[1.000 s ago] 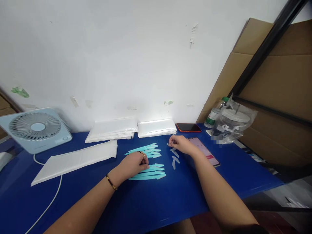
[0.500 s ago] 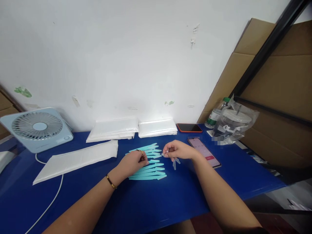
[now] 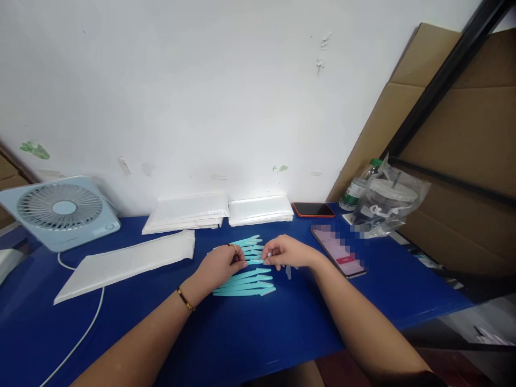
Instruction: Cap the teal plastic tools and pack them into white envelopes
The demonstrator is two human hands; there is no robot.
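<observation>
Several turquoise eyebrow razors (image 3: 244, 292) lie side by side on the blue table, handles toward the left. My left hand (image 3: 221, 267) is closed in a pinch on the handle of one turquoise eyebrow razor (image 3: 255, 262), among the others. At its blade end, my right hand (image 3: 289, 251) pinches a small clear blade cap, mostly hidden by the fingers. Behind the hands, more razors (image 3: 253, 248) lie in the row. A few loose clear caps (image 3: 288, 272) rest on the table just below my right hand, partly covered by it.
White padded packs (image 3: 187, 207) are stacked against the wall, with another stack (image 3: 261, 210) beside them. One long white pack (image 3: 129, 266) lies left, near a blue fan (image 3: 60, 212) and its cable. Two phones (image 3: 313, 209), a bottle (image 3: 355, 191) and a bagged cup (image 3: 389, 201) stand right.
My right hand has moved left with the clear cap, to the blade end of the razor in my left hand. The left hand has barely moved.
</observation>
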